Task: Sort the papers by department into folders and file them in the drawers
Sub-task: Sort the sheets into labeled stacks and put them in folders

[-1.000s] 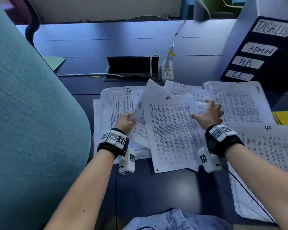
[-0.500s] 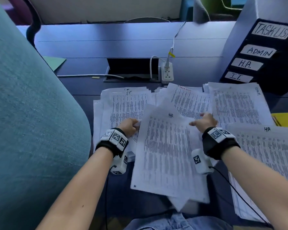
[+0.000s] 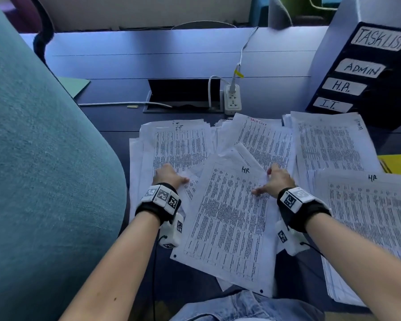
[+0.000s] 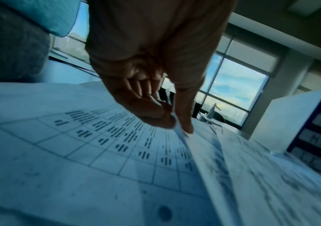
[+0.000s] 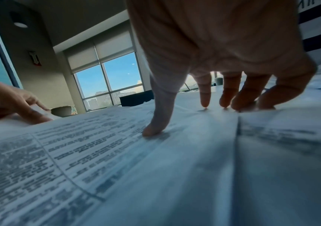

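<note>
While sorting across the desk [image 3: 218, 66], leaves the big things as they were a second ago: labelled drawer unit [image 3: 368, 72] far beyond the right hand [image 3: 277, 181], HR pile [image 3: 368, 216] just right of that hand, IT pile [image 3: 178, 144] just beyond the left hand [image 3: 169, 176], Tasklist pile [image 3: 264, 137] beyond and between both. Shifts only the middle.

Had a fan of sheets raised between the hands a second ago; now has it drawn toward the body and laid nearly flat. Puts the HR sheet [image 3: 227, 218] on top, between the two hands, near corner hanging past the desk edge over the lap.

Keeps the right hand spread, thumb and fingertips [image 5: 204, 97] pressed straight down on the sheet's right side, gripping nothing. Pinches with the left hand, thumb against forefinger, the raised edge of a loose sheet [image 4: 204, 152] at the HR sheet's left side; cannot tell whether from under it or from the IT pile.

Means, by judgement, one sheet read and classed but not yet placed: belongs on the HR pile to the right of the right hand. Calls next for a slide or lift rightward, with care that the sheets beneath do not ride along or slip off the desk edge. Leaves folders and drawers still to come.
</note>
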`<action>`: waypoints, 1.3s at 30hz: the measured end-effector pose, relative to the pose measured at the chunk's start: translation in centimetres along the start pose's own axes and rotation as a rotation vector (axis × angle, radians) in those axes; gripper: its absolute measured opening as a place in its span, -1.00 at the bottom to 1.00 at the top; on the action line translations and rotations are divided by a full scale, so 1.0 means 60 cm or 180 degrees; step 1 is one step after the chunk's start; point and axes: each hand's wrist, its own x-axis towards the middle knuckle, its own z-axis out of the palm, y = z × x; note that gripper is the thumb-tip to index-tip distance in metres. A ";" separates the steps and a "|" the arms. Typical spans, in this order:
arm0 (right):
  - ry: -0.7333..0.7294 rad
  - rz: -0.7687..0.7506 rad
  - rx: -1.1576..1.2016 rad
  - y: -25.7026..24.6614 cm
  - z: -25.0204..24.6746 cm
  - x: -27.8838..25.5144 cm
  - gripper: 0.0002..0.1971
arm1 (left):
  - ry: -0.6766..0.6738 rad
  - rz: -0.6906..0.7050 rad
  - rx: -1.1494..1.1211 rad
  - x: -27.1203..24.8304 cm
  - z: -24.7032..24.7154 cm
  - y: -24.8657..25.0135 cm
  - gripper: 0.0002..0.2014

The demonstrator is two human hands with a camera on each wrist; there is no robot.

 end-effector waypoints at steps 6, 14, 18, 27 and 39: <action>0.0082 0.0016 -0.0461 0.003 -0.015 -0.003 -0.19 | -0.0819 0.0369 -0.1092 -0.006 -0.017 -0.003 -0.83; -0.0019 -0.0511 0.0226 0.014 -0.035 0.007 -0.65 | -0.0714 0.0860 -0.0859 -0.019 -0.015 0.008 -0.87; -0.0109 -0.1089 0.0771 0.012 -0.055 -0.007 -0.73 | 0.0155 0.0628 -0.1151 -0.003 -0.021 0.010 -0.80; -0.0369 -0.1710 0.1837 -0.024 -0.078 -0.042 -0.82 | -0.1005 0.1106 -0.1504 -0.005 -0.039 0.023 -0.83; -0.1290 -0.0933 0.2721 0.023 -0.022 -0.053 -0.32 | -0.1553 0.0681 -0.1453 -0.011 -0.023 -0.003 -0.77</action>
